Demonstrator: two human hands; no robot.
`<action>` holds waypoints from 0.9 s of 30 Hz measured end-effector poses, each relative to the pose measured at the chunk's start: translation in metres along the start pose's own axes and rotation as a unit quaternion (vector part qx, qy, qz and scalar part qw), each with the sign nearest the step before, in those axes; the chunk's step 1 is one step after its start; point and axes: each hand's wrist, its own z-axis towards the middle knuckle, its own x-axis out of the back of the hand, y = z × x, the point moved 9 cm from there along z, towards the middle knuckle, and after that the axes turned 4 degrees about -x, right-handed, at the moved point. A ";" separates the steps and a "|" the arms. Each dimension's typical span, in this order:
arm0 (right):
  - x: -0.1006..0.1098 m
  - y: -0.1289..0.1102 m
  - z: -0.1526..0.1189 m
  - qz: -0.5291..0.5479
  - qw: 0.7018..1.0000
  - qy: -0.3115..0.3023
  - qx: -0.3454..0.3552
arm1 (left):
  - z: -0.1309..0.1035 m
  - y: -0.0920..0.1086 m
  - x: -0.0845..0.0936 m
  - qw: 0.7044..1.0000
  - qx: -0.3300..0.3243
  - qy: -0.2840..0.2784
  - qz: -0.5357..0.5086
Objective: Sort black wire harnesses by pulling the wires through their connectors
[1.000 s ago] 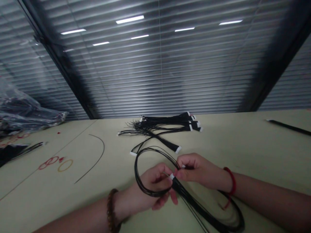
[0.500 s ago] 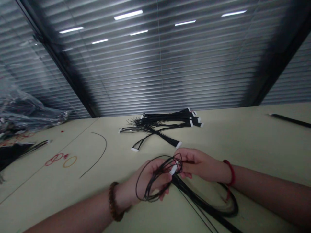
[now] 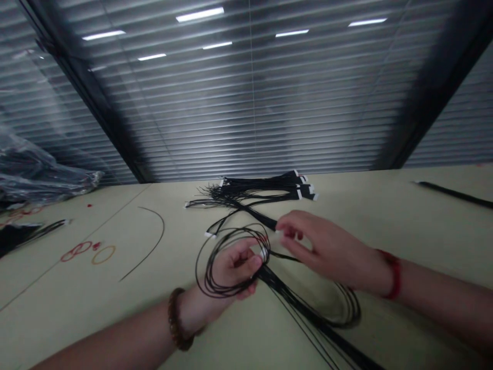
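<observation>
My left hand [image 3: 235,270] is closed on a black wire harness [image 3: 308,306], its thumb pressed beside a small white connector [image 3: 264,254]. Thin black wires form a loose coil around that hand, while the thicker bundle runs down to the lower right. To the right of the connector, my right hand [image 3: 331,249] is raised, fingers curled and thumb apart, with nothing visible between them. One wire passes behind it and curves into a loop below the wrist. Past its fingertips lies a pile of black harnesses [image 3: 262,185] with white connectors.
On the table [image 3: 134,318], a single black wire [image 3: 163,226] lies to the left, near red rubber bands [image 3: 77,251] and a yellow one [image 3: 103,255]. Clear plastic bags [image 3: 46,174] sit at the far left. Another black cable [image 3: 458,193] lies far right. Window blinds rise behind.
My right hand has moved away from the connector, up and to the right, and its fingers have parted. My left hand has shifted slightly left with the harness; the coil has spread wider.
</observation>
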 end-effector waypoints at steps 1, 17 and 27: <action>0.014 -0.004 -0.006 -0.041 0.999 0.016 -0.007 | -0.002 0.004 0.004 1.000 -0.005 0.026 -0.011; -0.040 -0.019 -0.014 -0.021 0.987 -0.153 -0.035 | -0.021 0.014 0.001 0.994 -0.075 0.035 -0.068; -0.034 -0.018 -0.019 -0.045 0.997 -0.053 -0.035 | -0.015 0.010 -0.007 0.988 -0.119 -0.053 -0.079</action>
